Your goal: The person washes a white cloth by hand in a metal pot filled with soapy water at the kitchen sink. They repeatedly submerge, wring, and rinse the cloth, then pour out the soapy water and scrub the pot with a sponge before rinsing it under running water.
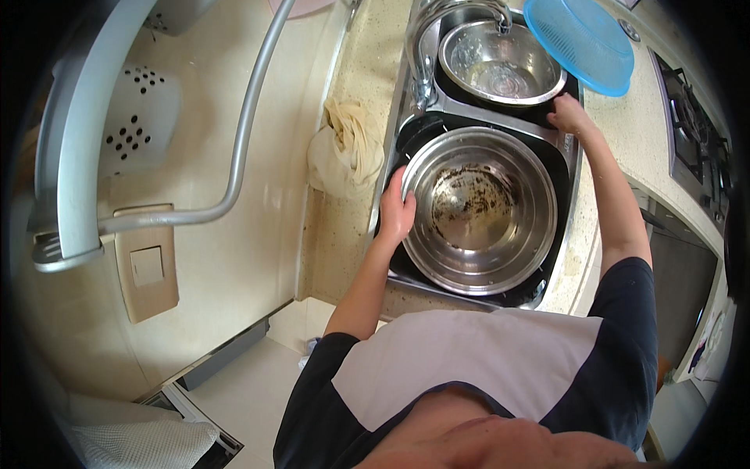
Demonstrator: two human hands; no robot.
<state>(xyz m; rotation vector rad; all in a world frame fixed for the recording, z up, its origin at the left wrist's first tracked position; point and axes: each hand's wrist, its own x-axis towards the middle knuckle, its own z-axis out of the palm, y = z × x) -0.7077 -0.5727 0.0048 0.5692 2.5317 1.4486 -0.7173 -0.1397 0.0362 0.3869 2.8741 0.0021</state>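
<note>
A large stainless-steel basin (534, 205) stands in the near sink bowl (404, 264), with dark brown stains across its bottom. My left hand (397, 212) grips its left rim, the thumb on the inner side. A smaller steel bowl (545, 61) sits in the far sink bowl, with a little liquid and pale residue inside. My right hand (568, 115) is at the right edge of the sink, close beside the small bowl's near-right rim. Its fingers are curled and partly hidden, so I cannot tell whether they hold anything.
A chrome faucet (419, 47) arches over the small bowl. The blue plastic basket (586, 47) leans at the far right, near the gas stove (688, 117). A crumpled cream cloth (345, 149) lies on the left counter. On the left, a metal rail (249, 117) juts out.
</note>
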